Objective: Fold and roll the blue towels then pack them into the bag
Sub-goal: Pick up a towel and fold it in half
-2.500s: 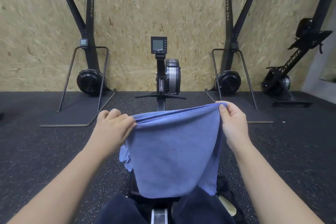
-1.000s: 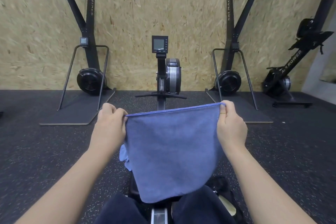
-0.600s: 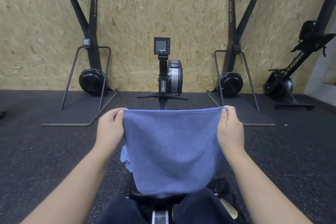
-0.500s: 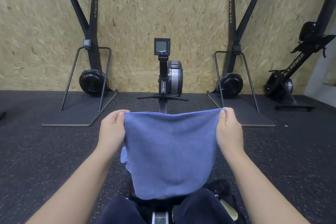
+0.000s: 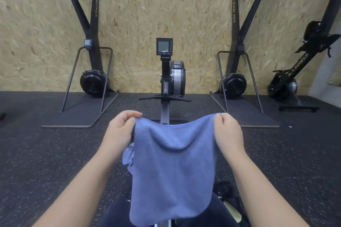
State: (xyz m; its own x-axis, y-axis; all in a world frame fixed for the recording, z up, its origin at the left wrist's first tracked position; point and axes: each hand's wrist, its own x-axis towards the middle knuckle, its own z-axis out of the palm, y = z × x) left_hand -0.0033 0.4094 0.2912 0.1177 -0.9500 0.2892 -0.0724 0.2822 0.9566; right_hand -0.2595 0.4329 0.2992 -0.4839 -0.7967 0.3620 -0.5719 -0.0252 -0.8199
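Blue cloth: a soft blue microfibre towel (image 5: 173, 169), folded, hanging in mid-air at lower centre of the frame; top edge sags between the two hands, bottom hem reaches the person's lap.
Left hand (image 5: 120, 132): left of centre; thumb and fingers pinch the towel's upper left corner.
Right hand (image 5: 227, 132): right of centre; thumb and curled fingers pinch the upper right corner.
Second blue cloth (image 5: 127, 156): a crumpled bit of the same colour, showing just beside the towel's left edge, below the left hand; whether it is another towel or part of this one, cannot tell.
Legs: dark navy trousers (image 5: 118, 214) at the bottom edge, partly behind the towel.
Black object (image 5: 227, 193): dark soft item at lower right, beside the right forearm; mostly hidden.
Rowing machine (image 5: 170, 77): black with grey flywheel housing and a small monitor, centre of frame, its rail running towards the person.
Ski machines: two tall black frames with round fan housings, upper left (image 5: 93, 83) and upper right (image 5: 234, 84).
Stowed rower (image 5: 293, 72): black, tilted up at far right.
Floor (image 5: 46, 153): dark speckled rubber.
Wall (image 5: 140, 14): pale chipboard panel.
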